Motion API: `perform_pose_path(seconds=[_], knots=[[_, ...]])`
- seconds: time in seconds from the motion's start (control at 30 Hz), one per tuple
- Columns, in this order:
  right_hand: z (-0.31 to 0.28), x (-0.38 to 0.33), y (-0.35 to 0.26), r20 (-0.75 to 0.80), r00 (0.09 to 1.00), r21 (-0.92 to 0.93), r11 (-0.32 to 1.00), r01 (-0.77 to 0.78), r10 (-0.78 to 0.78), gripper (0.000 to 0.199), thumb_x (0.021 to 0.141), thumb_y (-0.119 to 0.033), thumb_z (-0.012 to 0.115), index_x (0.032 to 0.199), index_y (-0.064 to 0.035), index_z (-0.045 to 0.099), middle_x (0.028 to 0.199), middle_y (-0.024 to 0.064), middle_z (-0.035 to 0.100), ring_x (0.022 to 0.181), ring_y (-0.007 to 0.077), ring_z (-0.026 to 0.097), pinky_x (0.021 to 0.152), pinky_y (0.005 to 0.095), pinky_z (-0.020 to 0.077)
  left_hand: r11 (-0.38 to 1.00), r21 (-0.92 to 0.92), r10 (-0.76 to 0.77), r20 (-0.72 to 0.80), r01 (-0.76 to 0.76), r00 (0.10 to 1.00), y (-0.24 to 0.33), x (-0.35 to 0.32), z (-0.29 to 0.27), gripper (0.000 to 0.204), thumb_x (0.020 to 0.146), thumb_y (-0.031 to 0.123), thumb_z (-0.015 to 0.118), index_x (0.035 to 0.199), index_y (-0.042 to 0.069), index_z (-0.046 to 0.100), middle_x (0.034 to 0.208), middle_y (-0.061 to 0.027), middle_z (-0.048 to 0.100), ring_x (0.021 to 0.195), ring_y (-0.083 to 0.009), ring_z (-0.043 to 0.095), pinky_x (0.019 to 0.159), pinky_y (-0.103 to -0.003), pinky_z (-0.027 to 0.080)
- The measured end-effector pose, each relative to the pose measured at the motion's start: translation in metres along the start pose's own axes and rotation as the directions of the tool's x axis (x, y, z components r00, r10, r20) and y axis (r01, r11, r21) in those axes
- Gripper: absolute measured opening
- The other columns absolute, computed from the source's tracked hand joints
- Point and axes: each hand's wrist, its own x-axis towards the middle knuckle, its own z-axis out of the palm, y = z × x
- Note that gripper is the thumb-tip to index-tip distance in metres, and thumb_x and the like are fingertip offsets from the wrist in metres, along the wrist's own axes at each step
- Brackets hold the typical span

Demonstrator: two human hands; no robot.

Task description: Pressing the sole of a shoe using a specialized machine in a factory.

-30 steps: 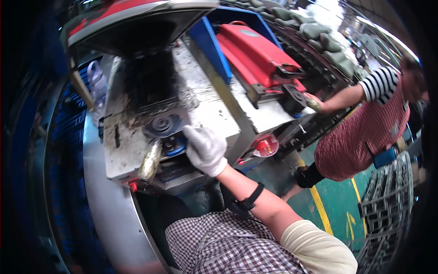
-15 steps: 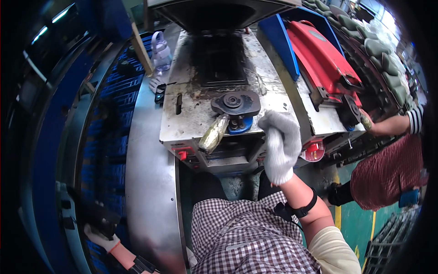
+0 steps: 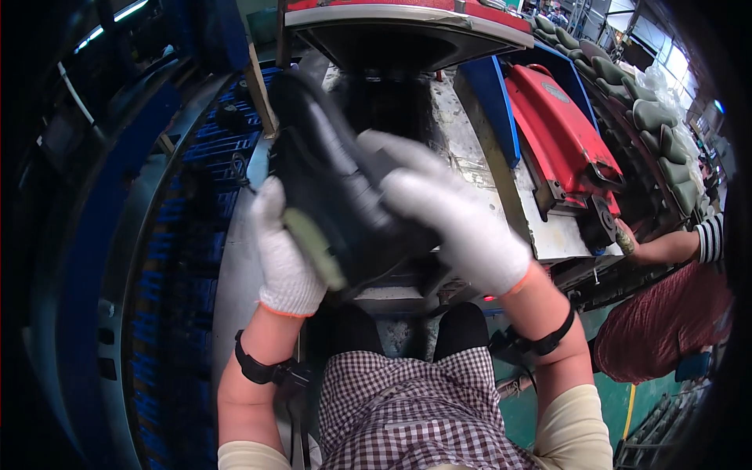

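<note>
Factory machines filled the view when I looked through the head camera: a grey, stained press machine (image 3: pixel 462 149) stood straight ahead at 12 o'clock, with a dark opening under its red top, and a second red machine (image 3: pixel 560 133) stood at 2 o'clock. At 9 o'clock a blue conveyor rack (image 3: pixel 168 235) curved along the side.

Both hands were gloved in white and both were closed on one dark shoe (image 3: pixel 337 196). My left hand (image 3: pixel 283 254) gripped it from below, near the greenish sole edge, and my right hand (image 3: pixel 454 215) lay over its upper side with the fingers spread. The shoe was in the air, tilted, between my chest and the press, at the centre of the picture; it touched no part of the machine as far as I could see.

I judged that the picking up was done, because the shoe was fully in my grasp. The placing on the press was not yet done.

At 3 o'clock another person (image 3: pixel 666 313) in a dark red apron worked at the next machine.
</note>
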Motion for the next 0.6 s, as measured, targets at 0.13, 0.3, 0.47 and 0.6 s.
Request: perform_pose_path(seconds=[0.13, 0.3, 0.47, 0.6], knots=[[-0.073, 0.026, -0.005, -0.126, 0.973, 0.182, 0.969, -0.168, 0.193, 0.058, 0.104, -0.042, 0.055, 0.145, -0.0006, 0.061, 0.133, 0.013, 0.072, 0.117, 0.019, 0.072, 0.095, 0.0349, 0.0593, 0.937, 0.047, -0.345, -0.042, 0.347, 0.938, 0.023, 0.057, -0.015, 0.042, 0.112, 0.033, 0.051, 0.141, 0.002, 0.054, 0.141, -0.0242, 0.061, 0.128, -0.0386, 0.063, 0.104, -0.054, 0.059], [-0.149, 0.085, 0.022, -0.326, 0.921, 0.047, 0.976, -0.211, 0.214, 0.046, 0.101, -0.05, 0.06, 0.126, -0.0117, 0.069, 0.107, 0.0044, 0.077, 0.088, 0.0135, 0.075, 0.055, 0.0342, 0.0558, 0.807, 0.59, 0.154, -0.142, -0.042, 0.978, 0.04, 0.079, -0.005, 0.048, 0.106, 0.02, 0.059, 0.148, 0.002, 0.047, 0.142, -0.023, 0.058, 0.124, -0.0364, 0.064, 0.103, -0.049, 0.058], [-0.182, 0.17, 0.07, -0.431, 0.898, -0.545, 0.819, -0.181, -0.088, 0.079, 0.089, -0.053, 0.074, 0.15, -0.0055, 0.058, 0.134, 0.0256, 0.063, 0.107, 0.0355, 0.074, 0.077, 0.0416, 0.0645, 0.125, 0.746, 0.392, 0.568, -0.654, 0.724, 0.031, 0.079, 0.047, 0.052, 0.103, 0.006, 0.057, 0.154, 0.001, 0.049, 0.146, -0.0141, 0.062, 0.139, -0.0235, 0.058, 0.12, -0.039, 0.044], [-0.159, 0.195, 0.098, -0.228, 0.954, -0.951, 0.256, -0.175, -0.196, 0.087, 0.084, -0.064, 0.072, 0.15, -0.0082, 0.06, 0.15, 0.0334, 0.047, 0.121, 0.0451, 0.067, 0.103, 0.0465, 0.0565, -0.213, 0.635, 0.261, 0.769, -0.742, 0.583, 0.051, 0.119, 0.09, 0.053, 0.102, 0.009, 0.065, 0.152, -0.001, 0.052, 0.152, -0.0147, 0.058, 0.142, -0.0221, 0.054, 0.122, -0.038, 0.038]])
